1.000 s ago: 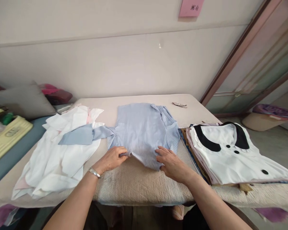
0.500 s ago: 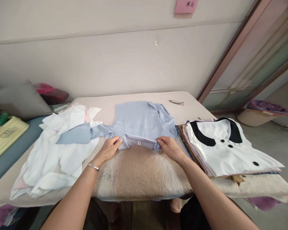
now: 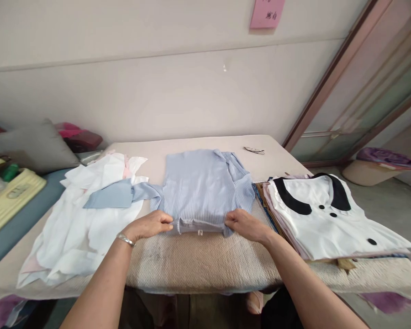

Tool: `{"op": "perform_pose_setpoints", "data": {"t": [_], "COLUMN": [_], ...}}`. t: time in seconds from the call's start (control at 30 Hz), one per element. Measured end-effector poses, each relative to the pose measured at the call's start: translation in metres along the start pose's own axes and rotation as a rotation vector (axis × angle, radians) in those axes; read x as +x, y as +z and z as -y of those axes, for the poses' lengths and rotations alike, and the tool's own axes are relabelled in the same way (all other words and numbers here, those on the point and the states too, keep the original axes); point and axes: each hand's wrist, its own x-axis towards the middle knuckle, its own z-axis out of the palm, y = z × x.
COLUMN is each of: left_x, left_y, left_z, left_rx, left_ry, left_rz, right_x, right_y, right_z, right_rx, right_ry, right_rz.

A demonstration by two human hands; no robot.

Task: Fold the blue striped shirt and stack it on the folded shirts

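With my left hand [image 3: 150,225] and right hand [image 3: 245,225] pinching the turned-up bottom edge of the blue shirt [image 3: 202,190] at frame centre, the fold looks barely begun, one sleeve lying unfolded leftward.

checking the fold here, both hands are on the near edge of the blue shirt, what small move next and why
Probably press the folded hem flat: the left hand and right hand pinch the blue shirt's turned-up near edge, and one sleeve trails onto the white clothes.
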Motion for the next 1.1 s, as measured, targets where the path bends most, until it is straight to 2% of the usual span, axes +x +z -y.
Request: {"op": "perform_pose_setpoints", "data": {"t": [0.07,0.13,0.2,0.27,0.37,0.43,0.5,0.57,0.67,0.77,0.83,0.97,1.03,1.1], "left_x": [-0.001,-0.002,0.0,0.007,0.027,0.043,0.056,0.062,0.063,0.075,0.099,0.172,0.207,0.231], "left_y": [0.003,0.006,0.007,0.004,-0.008,-0.018,-0.027,-0.035,-0.052,-0.079,-0.101,-0.137,-0.146,-0.148], "left_z": [-0.001,-0.001,0.001,0.005,0.014,0.021,0.029,0.039,0.053,0.059,0.058,0.057,0.06,0.067], "left_rx": [0.025,-0.017,-0.09,-0.057,0.26,0.514,0.706,0.78,0.732,0.669,0.644,0.554,0.486,0.432], "left_ry": [0.032,0.009,-0.049,-0.086,-0.138,-0.202,-0.253,-0.304,-0.411,-0.492,-0.521,-0.582,-0.634,-0.681], "left_rz": [0.029,0.061,0.02,-0.181,-0.596,-0.727,-0.708,-0.619,-0.523,-0.553,-0.633,-0.792,-0.837,-0.873], "right_x": [-0.002,-0.003,-0.004,-0.005,-0.004,-0.003,-0.001,0.0,0.002,0.005,0.007,0.012,0.014,0.015], "right_y": [0.001,0.002,0.003,0.004,0.008,0.009,0.011,0.012,0.017,0.029,0.04,0.057,0.06,0.06], "right_z": [0.001,0.001,0.001,0.001,0.003,0.004,0.003,0.001,-0.002,-0.003,-0.005,-0.016,-0.023,-0.029], "right_rx": [-0.029,-0.054,-0.08,-0.121,-0.21,-0.266,-0.302,-0.316,-0.337,-0.387,-0.429,-0.496,-0.525,-0.552], "right_ry": [-0.004,-0.017,-0.022,-0.023,-0.015,0.0,0.016,0.024,0.037,0.034,0.016,-0.061,-0.109,-0.165], "right_rz": [0.044,0.063,0.078,0.067,0.008,-0.025,-0.049,-0.067,-0.108,-0.195,-0.255,-0.344,-0.384,-0.407]}}
